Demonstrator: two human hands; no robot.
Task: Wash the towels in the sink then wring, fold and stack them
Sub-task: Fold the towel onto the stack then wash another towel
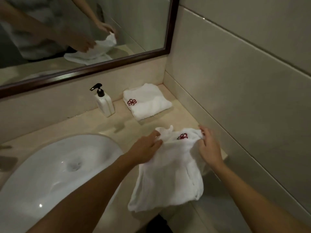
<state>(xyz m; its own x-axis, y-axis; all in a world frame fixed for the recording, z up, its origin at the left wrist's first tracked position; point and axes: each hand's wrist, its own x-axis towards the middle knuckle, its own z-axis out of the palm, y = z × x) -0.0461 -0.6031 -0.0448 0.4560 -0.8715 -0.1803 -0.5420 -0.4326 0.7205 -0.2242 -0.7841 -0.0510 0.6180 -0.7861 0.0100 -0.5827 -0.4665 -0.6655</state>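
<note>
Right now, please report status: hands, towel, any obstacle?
Left hand and right hand grip towel top edge. Folded towel at back. Soap dispenser beside it, not blocking.

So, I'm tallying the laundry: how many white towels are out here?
2. One folded white towel with a red emblem lies on the counter by the corner; both hands hold another white cloth towel. The mirror only reflects it.

The held towel (170, 174) is white with a red flower emblem stitched near its top edge. The folded towel (148, 103) is also white, bearing the same red emblem. The soap bottle (104, 103) is white with a black pump. The sink (55, 172) is glossy white, the worktop (134, 126) pale beige, the mirror frame (170, 39) dark brown, and the wall tiles (235, 81) cream.
</note>
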